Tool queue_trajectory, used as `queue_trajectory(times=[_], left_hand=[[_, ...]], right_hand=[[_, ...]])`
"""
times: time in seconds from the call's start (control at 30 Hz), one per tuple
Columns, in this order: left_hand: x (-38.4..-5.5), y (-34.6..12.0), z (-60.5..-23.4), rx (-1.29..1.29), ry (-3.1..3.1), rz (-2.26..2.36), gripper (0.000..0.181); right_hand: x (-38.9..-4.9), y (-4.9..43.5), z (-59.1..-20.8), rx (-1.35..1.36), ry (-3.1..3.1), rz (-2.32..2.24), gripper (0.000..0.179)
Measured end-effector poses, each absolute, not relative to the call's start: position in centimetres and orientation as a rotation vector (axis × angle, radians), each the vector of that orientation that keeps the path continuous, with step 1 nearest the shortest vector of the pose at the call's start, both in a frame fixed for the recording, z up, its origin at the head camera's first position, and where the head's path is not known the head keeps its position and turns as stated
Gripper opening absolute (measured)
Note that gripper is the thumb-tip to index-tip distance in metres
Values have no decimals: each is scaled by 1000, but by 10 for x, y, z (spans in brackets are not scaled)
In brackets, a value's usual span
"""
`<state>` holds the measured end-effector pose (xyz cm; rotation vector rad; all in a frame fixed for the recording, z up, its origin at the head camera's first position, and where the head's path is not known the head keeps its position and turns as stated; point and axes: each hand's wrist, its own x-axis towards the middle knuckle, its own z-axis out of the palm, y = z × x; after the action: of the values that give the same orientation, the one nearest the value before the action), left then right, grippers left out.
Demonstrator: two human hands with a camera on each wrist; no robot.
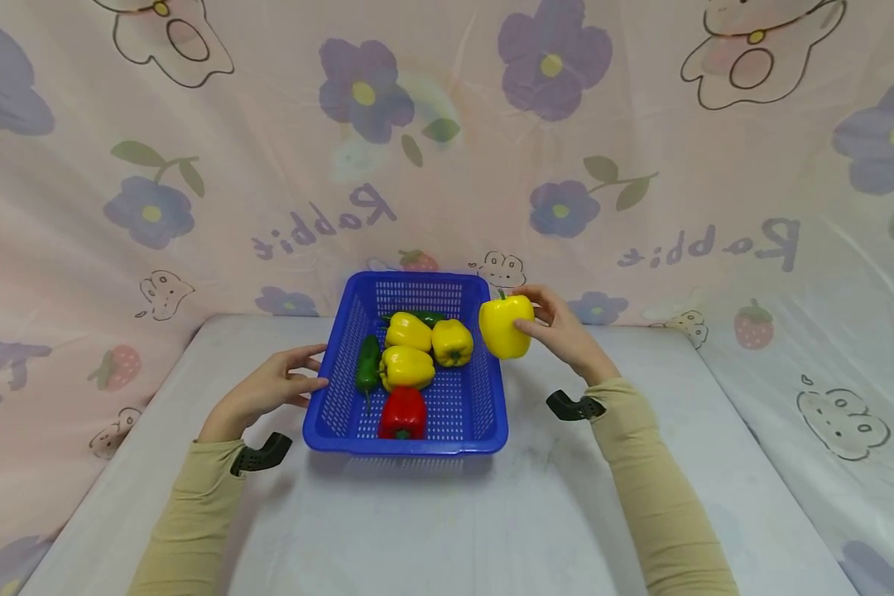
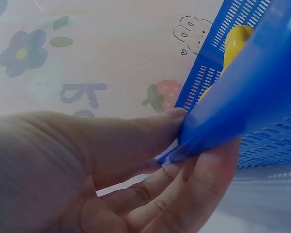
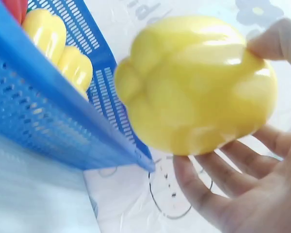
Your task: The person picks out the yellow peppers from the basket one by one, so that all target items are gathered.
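My right hand [image 1: 566, 335] holds a yellow bell pepper [image 1: 502, 329], thumb on one side and fingers on the other, beside the right rim of a blue plastic basket [image 1: 417, 448]. In the right wrist view the lobed bottom of that pepper [image 3: 194, 87] faces the basket wall. At the basket's left side, my left hand [image 1: 264, 389] grips the rim, with the thumb on top and fingers below it in the left wrist view. Inside the basket lie several yellow bell peppers [image 1: 407, 367], a red bell pepper [image 1: 403, 414] and a long green pepper [image 1: 368, 364]. Another green pepper [image 1: 428, 318] is partly hidden behind the yellow ones.
The basket stands on a white-covered table [image 1: 417, 530]. A patterned cloth [image 1: 447, 165] with flowers and rabbits hangs behind and at both sides. Black wrist mounts [image 1: 261, 455] sit on both sleeves.
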<state>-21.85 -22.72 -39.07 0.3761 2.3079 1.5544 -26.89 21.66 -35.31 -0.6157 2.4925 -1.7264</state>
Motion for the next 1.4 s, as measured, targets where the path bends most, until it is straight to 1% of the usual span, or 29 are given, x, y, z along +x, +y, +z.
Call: queue_trajectory(times=[0.17, 0.4, 0.77, 1.07, 1.23, 1.4], left_hand=[[-219, -228, -392, 357, 2309, 1557, 68], [-218, -228, -391, 391, 2292, 1578, 69], [-216, -227, -388, 391, 2282, 1576, 69], [-217, -228, -388, 398, 2298, 1562, 70], [-217, -227, -388, 400, 2304, 1555, 70], [-217, -227, -388, 400, 2301, 1557, 70]], right_hand=[[-269, 230, -360, -512, 2513, -1791, 54], [-269, 249, -370, -298, 2571, -1803, 58], [-271, 265, -393, -142, 2537, -1830, 66], [-275, 272, -415, -3, 2503, -1845, 67], [-277, 271, -426, 29, 2483, -1858, 62], [-279, 271, -438, 94, 2474, -1817, 61]])
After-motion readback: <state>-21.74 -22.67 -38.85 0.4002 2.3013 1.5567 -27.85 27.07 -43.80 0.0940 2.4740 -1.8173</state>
